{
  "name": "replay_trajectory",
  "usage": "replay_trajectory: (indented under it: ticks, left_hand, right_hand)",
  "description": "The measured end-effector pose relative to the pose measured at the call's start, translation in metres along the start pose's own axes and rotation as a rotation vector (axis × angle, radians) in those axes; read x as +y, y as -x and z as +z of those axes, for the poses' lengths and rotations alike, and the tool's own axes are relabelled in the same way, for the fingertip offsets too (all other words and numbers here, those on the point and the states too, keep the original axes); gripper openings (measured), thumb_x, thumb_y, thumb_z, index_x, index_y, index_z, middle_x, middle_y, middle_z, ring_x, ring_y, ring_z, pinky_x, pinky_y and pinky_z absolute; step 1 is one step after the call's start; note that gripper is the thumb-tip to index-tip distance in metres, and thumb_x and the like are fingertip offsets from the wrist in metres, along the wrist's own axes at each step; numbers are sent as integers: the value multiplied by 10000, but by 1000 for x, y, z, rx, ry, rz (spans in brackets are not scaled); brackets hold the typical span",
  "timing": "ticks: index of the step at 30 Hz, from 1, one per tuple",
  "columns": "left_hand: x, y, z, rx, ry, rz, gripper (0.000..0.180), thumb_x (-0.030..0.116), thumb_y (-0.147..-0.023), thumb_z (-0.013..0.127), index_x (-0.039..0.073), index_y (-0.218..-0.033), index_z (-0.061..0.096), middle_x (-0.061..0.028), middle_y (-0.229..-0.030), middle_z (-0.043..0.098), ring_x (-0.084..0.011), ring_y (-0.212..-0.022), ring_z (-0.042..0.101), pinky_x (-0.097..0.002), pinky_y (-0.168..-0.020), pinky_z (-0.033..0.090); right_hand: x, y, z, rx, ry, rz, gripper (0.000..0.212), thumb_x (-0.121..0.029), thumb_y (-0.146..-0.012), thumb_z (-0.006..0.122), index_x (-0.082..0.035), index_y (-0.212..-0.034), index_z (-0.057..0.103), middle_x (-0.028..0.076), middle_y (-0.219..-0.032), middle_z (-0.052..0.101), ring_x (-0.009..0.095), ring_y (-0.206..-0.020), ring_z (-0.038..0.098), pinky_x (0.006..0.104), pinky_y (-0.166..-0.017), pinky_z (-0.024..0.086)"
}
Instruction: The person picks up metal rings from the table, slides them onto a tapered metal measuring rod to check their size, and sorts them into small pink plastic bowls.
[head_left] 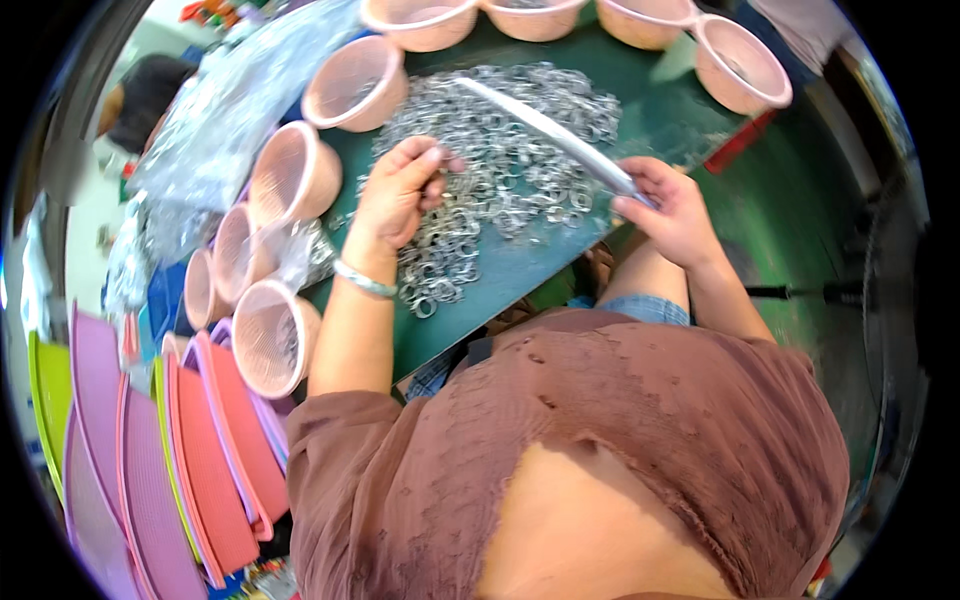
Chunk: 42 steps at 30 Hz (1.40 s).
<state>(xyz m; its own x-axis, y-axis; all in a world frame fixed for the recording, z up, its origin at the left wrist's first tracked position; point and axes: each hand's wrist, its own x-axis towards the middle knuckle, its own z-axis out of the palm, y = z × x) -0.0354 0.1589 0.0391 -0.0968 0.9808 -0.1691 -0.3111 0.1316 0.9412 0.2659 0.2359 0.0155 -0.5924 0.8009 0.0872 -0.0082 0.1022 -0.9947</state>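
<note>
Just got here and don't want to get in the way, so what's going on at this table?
A person is working with both hands over a green table. The right hand grips a long, silvery tapered rod by one end. The left hand is at the left side of a pile of grey rings, fingers curled; I can't tell whether it holds one. Pink baskets stand around the pile, some with grey pieces inside.

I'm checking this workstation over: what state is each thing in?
Metal rings: loose, heaped
Silver rod: held, slanting over the heap
Right hand: closed on the rod
Left hand: curled, contents unclear
Bracelet: worn
Lowest pink bowl: partly filled
Plastic sheeting: crumpled
Coloured baskets: stacked together
</note>
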Motion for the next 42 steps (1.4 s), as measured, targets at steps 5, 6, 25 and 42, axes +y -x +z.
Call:
replay_trajectory:
  ticks: [5, 6, 25, 42]
  left_hand:
    - [34, 41, 11, 195, -292, 137, 67, 124, -880, 527, 58, -887, 536, -56, -786, 622, -26, -520, 404, -150, -464, 305]
    - [40, 55, 11, 260, -419, 179, 78, 130, -875, 535, 56, -869, 558, -30, -782, 616, -15, -544, 411, -149, -483, 312]
    - [56, 119, -36, 751, -1396, 350, 148, 90, -771, 620, 8, -892, 639, -94, -694, 617, -137, -616, 567, -262, -579, 440]
    - [-4, 7, -63, 451, -1439, 363, 106, 140, -754, 608, 60, -813, 645, -121, -767, 576, -278, -763, 585, -367, -678, 462]
  right_hand:
    - [-6, 1, -2, 22, 50, 45, 331, 26, -773, 600, 40, -1091, 509, 44, -880, 585, 69, -760, 529, 199, -660, 419]
    - [-5, 0, -2, 18, 42, 50, 328, 31, -774, 598, 42, -1089, 508, 38, -877, 581, 60, -753, 522, 187, -651, 409]
    - [-7, 1, -1, -2, 13, 19, 307, 39, -777, 592, 59, -1071, 508, 24, -843, 572, 55, -746, 515, 190, -659, 406]
    - [-5, 3, -4, -28, -11, 40, 327, 32, -785, 594, 54, -1097, 500, 41, -903, 577, 78, -815, 531, 217, -725, 424]
